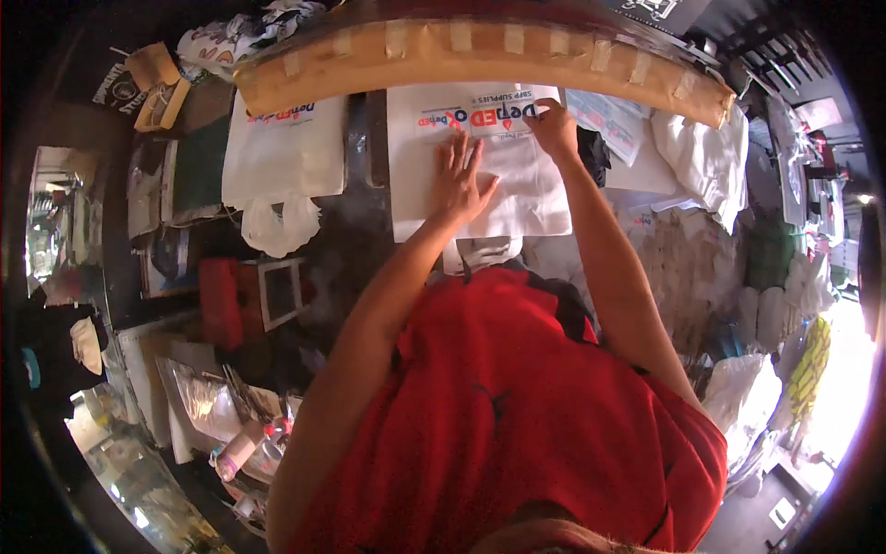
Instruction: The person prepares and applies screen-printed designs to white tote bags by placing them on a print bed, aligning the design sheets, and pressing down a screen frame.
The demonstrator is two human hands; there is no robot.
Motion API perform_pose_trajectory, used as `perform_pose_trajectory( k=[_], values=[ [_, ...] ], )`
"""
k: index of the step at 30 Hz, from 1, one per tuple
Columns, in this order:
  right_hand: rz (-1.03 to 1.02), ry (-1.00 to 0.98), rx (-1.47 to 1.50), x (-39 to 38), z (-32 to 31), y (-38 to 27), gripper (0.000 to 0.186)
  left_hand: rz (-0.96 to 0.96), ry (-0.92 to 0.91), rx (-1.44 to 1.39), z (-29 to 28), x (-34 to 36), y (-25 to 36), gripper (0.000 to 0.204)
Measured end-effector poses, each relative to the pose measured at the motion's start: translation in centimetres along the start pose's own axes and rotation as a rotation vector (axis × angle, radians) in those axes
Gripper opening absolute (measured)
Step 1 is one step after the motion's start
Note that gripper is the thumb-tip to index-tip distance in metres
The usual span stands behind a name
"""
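Note:
A white bag [531, 198] with blue and red print lies flat in front of me, its handle hanging off the near edge. My left hand [464, 180] rests on the middle of it, fingers stretched and spread. At the bag's far right part my right hand [556, 129] bends its fingers together in a pinch over the print. What is between those fingertips, if anything, is too small to tell. To the left, another white printed bag [284, 157] hangs its looped handle toward me.
A long tan bar with tape strips [480, 46] crosses just beyond the bag. At right lie a clear-wrapped printed pack [604, 120] and a crumpled white bag [706, 152]. An open cardboard box [161, 88] sits far left; a bottle [242, 451] stands lower left.

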State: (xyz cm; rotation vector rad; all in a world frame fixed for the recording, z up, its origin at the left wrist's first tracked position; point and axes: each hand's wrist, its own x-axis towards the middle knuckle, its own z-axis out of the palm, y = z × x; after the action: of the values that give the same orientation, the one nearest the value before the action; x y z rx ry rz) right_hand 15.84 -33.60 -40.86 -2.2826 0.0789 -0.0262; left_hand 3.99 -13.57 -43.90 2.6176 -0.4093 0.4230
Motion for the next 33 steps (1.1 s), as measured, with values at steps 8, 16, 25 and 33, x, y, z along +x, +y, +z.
perform_pose_trajectory(
  k=[8,16,25,33],
  values=[
    [-0.422,0.223,-0.242,-6.9,1.0,0.4,0.053,-0.016,-0.029,0.044,-0.3,0.2,0.2,0.072],
    [-0.435,0.109,-0.402,-8.8,2.3,2.5,0.066,0.002,0.034,0.01,0.6,0.6,0.0,0.075],
    [-0.462,0.11,-0.404,-8.7,2.7,2.7,0.06,-0.013,0.011,0.002,0.9,0.4,-0.2,0.072],
    [-0.452,0.14,-0.358,-8.8,2.8,2.3,0.059,-0.03,-0.026,0.027,0.7,0.3,-0.4,0.073]
  ],
)
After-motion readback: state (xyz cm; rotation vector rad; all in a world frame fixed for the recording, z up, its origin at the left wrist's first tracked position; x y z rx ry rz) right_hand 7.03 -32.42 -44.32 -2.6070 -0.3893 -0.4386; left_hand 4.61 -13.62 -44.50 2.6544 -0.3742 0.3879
